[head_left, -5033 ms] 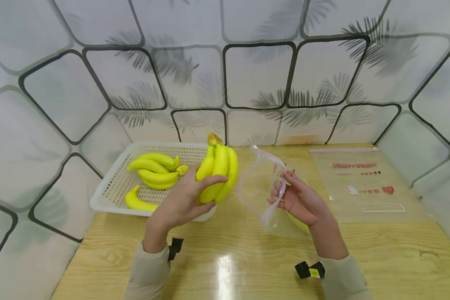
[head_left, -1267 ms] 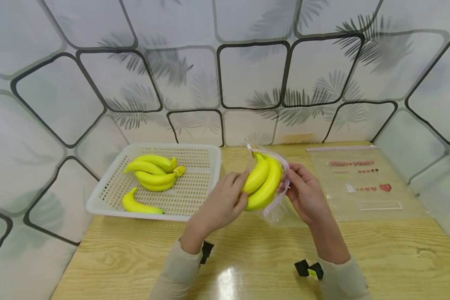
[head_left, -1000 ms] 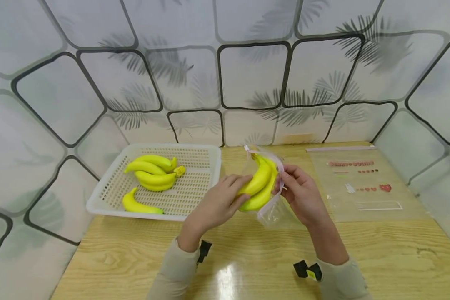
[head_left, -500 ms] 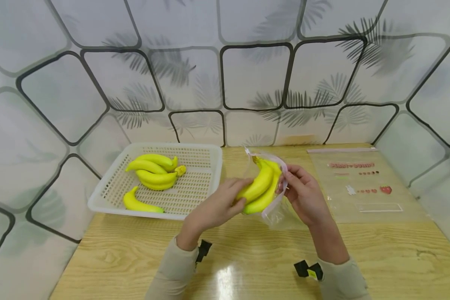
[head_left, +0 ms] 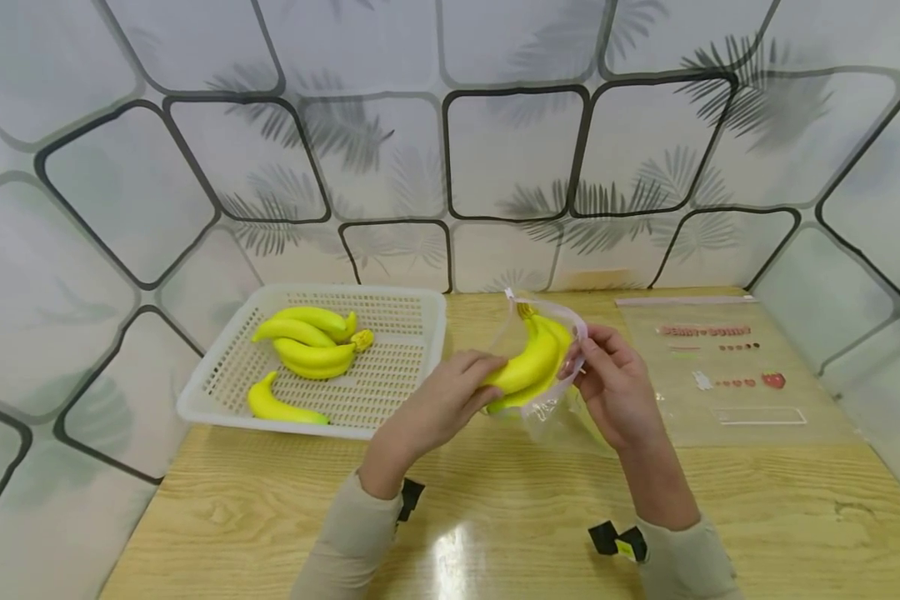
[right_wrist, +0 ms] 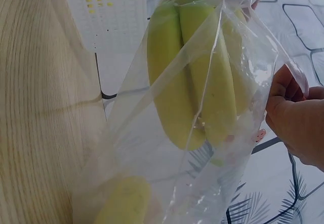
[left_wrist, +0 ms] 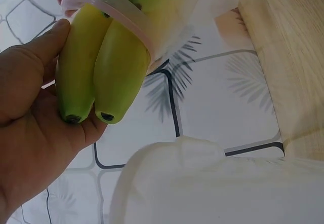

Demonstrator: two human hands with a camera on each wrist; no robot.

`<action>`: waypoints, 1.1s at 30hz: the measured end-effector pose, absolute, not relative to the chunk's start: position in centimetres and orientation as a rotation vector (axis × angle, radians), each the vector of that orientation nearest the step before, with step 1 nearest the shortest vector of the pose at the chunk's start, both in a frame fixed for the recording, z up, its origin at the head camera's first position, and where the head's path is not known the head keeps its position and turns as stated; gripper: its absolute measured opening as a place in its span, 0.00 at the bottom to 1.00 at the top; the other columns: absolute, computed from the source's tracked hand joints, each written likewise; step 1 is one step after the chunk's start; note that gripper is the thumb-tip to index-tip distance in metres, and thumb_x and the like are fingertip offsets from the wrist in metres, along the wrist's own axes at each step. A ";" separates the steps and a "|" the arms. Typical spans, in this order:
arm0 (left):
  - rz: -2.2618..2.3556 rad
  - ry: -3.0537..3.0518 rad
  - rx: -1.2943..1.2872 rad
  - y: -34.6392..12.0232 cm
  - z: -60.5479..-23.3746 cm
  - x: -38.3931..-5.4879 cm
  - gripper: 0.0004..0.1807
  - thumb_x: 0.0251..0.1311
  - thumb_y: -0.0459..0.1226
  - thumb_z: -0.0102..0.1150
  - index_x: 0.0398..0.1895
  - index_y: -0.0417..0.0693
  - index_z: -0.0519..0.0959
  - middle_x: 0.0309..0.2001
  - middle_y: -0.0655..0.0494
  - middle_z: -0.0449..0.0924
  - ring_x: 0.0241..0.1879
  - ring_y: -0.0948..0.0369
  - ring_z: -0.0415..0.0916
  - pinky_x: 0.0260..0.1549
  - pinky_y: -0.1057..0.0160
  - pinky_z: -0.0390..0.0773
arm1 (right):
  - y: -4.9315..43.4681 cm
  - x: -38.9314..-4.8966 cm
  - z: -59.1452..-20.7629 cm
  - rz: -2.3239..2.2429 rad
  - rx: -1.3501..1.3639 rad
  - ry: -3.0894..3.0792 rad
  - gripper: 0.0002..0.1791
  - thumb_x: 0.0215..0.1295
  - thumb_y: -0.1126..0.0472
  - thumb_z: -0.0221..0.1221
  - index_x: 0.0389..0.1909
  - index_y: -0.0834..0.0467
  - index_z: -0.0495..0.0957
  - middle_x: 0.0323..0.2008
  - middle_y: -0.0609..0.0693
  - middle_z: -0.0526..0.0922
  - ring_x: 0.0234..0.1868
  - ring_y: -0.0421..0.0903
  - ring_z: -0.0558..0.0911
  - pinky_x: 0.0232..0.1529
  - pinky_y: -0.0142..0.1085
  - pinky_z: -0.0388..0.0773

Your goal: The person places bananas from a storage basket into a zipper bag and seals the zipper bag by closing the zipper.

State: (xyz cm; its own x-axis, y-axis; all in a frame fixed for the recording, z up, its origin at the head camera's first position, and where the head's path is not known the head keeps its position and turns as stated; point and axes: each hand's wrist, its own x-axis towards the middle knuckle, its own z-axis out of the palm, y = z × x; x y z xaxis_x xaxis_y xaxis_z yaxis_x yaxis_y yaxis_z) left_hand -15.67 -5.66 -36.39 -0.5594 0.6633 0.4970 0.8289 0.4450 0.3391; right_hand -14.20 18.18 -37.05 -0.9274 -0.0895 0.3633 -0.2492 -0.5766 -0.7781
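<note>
L hand (head_left: 438, 404) held banana bunch (head_left: 531, 362) part-in clear bag (head_left: 558, 427), R hand (head_left: 621, 387) pinched bag's rim, & bunch looked firm, prob. light, bit slick, best gripped by ends outside bag.

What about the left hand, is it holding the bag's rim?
No, the left hand grips the bananas, while the right hand pinches the bag's rim.

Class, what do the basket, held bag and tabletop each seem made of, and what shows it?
Basket: probably moulded white plastic, semi-matt; regular perforations and a rounded rim suggest it.
Bag: likely clear, glossy plastic film; the bananas show through, and its creases glint.
Tabletop: wood or wood-print laminate, shiny; grain and a bright reflection show, but I cannot tell which.
</note>
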 end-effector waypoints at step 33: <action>-0.891 -2.772 -1.158 -6.5 -35.9 -14.9 0.21 0.76 0.34 0.43 0.69 0.35 0.63 0.63 0.40 0.69 0.60 0.51 0.71 0.57 0.55 0.75 | 19.3 -14.0 -36.9 2.702 0.777 -1.259 0.13 0.79 0.69 0.38 0.51 0.62 0.72 0.39 0.53 0.78 0.37 0.46 0.80 0.31 0.30 0.77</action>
State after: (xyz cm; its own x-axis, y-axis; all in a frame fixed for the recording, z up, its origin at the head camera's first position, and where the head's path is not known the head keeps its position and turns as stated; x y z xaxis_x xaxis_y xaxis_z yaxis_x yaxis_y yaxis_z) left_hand -14.94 -6.51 -35.94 -0.7266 0.6517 0.2176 0.6564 0.5650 0.5000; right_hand -13.97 19.28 -36.89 -0.8710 -0.1521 0.4671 -0.2597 -0.6646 -0.7007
